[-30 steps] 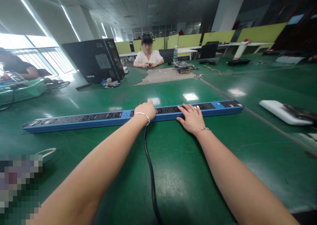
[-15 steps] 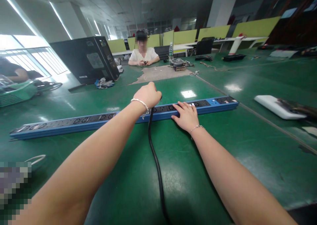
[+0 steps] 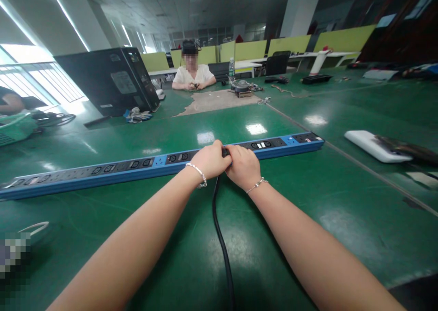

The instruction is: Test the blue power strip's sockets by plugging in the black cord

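A long blue power strip (image 3: 290,155) with black sockets lies across the green table. Over its middle, my left hand (image 3: 212,159) is closed on a black plug (image 3: 225,152), of which only a small part shows between the hands. My right hand (image 3: 243,165) is curled against the plug from the other side, its fingertips hidden. From beneath the hands a black power cord (image 3: 221,238) runs down toward me. Whether the plug sits in a socket is hidden by my hands.
A black computer case (image 3: 112,80) stands at the back left with gloves (image 3: 137,115) beside it. A person (image 3: 194,76) sits across the table. A white box-like object (image 3: 372,145) lies at the right, and a green basket (image 3: 15,127) is at far left.
My left hand has lowered onto the strip with the plug. My right hand has moved left off the strip's sockets and closed against the plug. The view has shifted slightly.
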### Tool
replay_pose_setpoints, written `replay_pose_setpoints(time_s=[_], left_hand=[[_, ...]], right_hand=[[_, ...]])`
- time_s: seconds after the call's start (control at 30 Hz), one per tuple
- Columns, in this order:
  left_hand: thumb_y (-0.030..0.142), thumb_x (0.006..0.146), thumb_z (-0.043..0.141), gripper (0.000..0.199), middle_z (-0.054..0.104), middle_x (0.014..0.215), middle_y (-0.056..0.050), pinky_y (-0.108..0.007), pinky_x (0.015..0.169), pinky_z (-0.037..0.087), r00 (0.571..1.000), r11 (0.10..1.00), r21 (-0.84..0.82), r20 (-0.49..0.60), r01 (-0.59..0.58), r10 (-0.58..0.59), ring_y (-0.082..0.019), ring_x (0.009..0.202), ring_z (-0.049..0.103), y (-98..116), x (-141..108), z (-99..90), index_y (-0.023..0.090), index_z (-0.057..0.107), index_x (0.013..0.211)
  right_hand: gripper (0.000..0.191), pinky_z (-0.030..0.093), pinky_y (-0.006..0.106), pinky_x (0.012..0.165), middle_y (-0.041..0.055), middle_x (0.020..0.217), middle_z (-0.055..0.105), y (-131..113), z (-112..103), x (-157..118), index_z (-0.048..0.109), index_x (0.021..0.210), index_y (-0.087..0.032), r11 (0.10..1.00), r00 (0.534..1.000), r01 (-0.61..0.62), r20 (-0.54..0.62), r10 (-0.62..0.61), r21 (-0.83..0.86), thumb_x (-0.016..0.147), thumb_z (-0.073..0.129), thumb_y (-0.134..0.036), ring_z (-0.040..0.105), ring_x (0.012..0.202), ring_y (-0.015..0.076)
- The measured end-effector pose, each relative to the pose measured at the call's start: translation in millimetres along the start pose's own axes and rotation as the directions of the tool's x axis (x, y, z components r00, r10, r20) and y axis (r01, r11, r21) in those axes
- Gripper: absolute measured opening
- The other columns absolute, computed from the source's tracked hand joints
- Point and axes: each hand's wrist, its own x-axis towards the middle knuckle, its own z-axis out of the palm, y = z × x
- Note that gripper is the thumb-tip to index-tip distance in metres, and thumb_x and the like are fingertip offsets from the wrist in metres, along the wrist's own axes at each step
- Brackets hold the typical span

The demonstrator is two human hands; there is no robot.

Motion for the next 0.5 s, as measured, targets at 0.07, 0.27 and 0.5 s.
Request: replay_pose_setpoints(time_s=[0.07, 0.27, 0.5], left_hand=[[0.039, 0.081, 0.048, 0.034, 0.068, 0.086, -0.009, -0.033, 0.071, 0.047, 0.999, 0.996, -0.08, 0.013, -0.048, 0.049, -0.023, 0.082, 0.064, -3, -11, 0.8, 0.015, 0.053, 0.105], [0.036, 0.086, 0.047, 0.029, 0.064, 0.085, 0.001, -0.027, 0.073, 0.047, 0.971, 0.904, -0.354, -0.09, -0.239, 0.222, -0.013, 0.077, 0.06, -3, -50, 2.4, 0.022, 0.054, 0.11], [0.039, 0.087, 0.045, 0.029, 0.062, 0.107, -0.007, -0.04, 0.094, 0.04, 0.927, 0.98, 0.056, -0.319, -0.19, 0.198, -0.022, 0.104, 0.054, -49, -44, 14.3, 0.02, 0.061, 0.102]], right_hand=[[0.026, 0.038, 0.031, 0.067, 0.0085, 0.089, 0.066, 3, 1, 0, 0.06, 0.104, -0.016, 1.0, 1.0, -0.01, 0.007, 0.01, 0.027, 0.083, 0.047, -0.025, 0.057, 0.077, 0.0208], [0.028, 0.045, 0.03, 0.076, 0.0062, 0.096, 0.067, 42, 1, 3, 0.06, 0.103, -0.02, 0.943, 0.921, -0.263, -0.238, 0.309, 0.206, 0.085, 0.043, -0.032, 0.061, 0.085, 0.0204], [0.03, 0.051, 0.034, 0.075, 0.0042, 0.087, 0.069, 86, 13, 1, 0.064, 0.098, -0.021, 0.858, 0.874, -0.321, -0.223, 0.432, 0.401, 0.082, 0.047, -0.039, 0.064, 0.077, 0.0201]])
